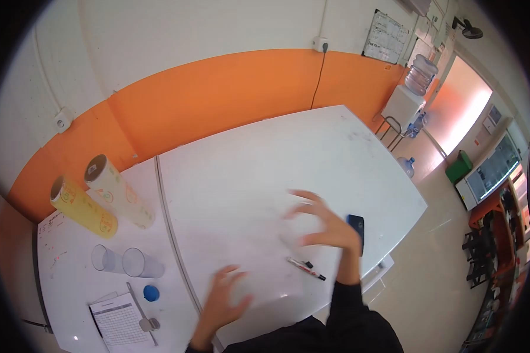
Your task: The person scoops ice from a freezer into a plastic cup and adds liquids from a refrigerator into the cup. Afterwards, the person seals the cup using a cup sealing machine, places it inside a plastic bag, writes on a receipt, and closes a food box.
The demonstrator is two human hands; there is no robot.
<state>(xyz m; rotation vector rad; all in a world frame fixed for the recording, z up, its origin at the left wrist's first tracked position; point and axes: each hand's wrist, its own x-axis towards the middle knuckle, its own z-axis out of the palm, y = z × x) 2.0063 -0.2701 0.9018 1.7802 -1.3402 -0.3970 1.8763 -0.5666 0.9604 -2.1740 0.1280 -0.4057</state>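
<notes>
My left hand hovers over the near part of the white table, fingers apart and slightly blurred, holding nothing. Higher and to the right, my right hand is raised with its fingers spread and curved, also empty. Between and below the hands lies a marker with a black end, its small black cap beside it. A dark phone rests on the table just behind my right wrist, partly covered by it.
At the left stand a yellow roll, a whitish roll and two clear cups. Near them are a blue lid and a printed sheet with a metal tool. A water dispenser stands beyond the table.
</notes>
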